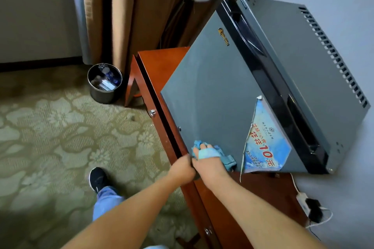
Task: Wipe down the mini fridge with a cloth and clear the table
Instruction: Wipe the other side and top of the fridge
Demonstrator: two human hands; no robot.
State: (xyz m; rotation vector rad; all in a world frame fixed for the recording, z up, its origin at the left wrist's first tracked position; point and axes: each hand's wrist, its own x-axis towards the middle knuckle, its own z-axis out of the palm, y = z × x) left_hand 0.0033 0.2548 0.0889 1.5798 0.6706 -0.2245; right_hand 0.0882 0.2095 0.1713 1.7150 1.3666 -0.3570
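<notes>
A grey mini fridge [218,87] with a black top trim stands on a reddish wooden table [159,62]. My right hand [208,159] presses a light blue cloth [224,157] against the lower corner of the fridge door, just left of a peeling blue price sticker [267,141]. Close beside it, my left hand [182,168] is closed over the table's front edge below the fridge door corner. Part of the cloth is hidden under my right hand.
A dark metal waste bin [104,83] with rubbish stands on the patterned carpet left of the table, by the brown curtains [125,6]. A white power strip with a black plug [309,206] lies on the table right of my arms. My shoe [98,179] is on the carpet.
</notes>
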